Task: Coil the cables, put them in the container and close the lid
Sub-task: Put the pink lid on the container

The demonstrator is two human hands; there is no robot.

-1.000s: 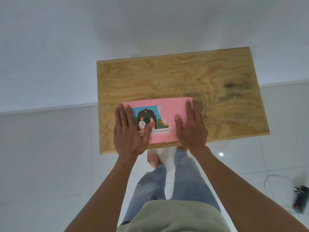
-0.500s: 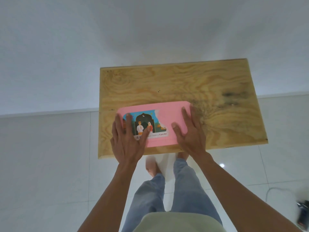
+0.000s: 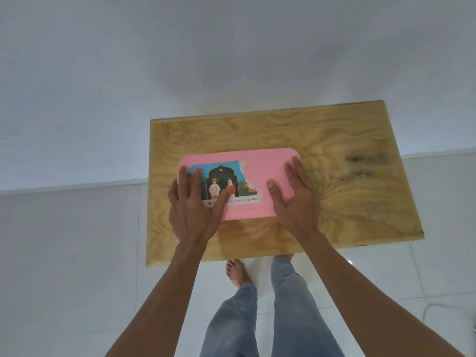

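Note:
A pink container (image 3: 260,173) with its lid on lies on the wooden tabletop (image 3: 347,202). A colourful picture label covers the lid's left half. My left hand (image 3: 193,210) rests flat on the lid's left end, fingers spread over the label. My right hand (image 3: 296,199) lies flat on the right end, its fingers along the right edge and the thumb on the lid. Both palms press down on the lid; neither hand grips anything. No cables are visible; the container's inside is hidden.
The small plywood table stands against a white wall. White floor tiles surround it. My legs in blue jeans and bare feet (image 3: 235,274) stand at the table's near edge. A thin white cable (image 3: 435,306) curves on the floor at the far right.
The view has tilted, so table and container appear lower in the frame. The container sits farther from the table's near edge. Both hands stay flat on the lid.

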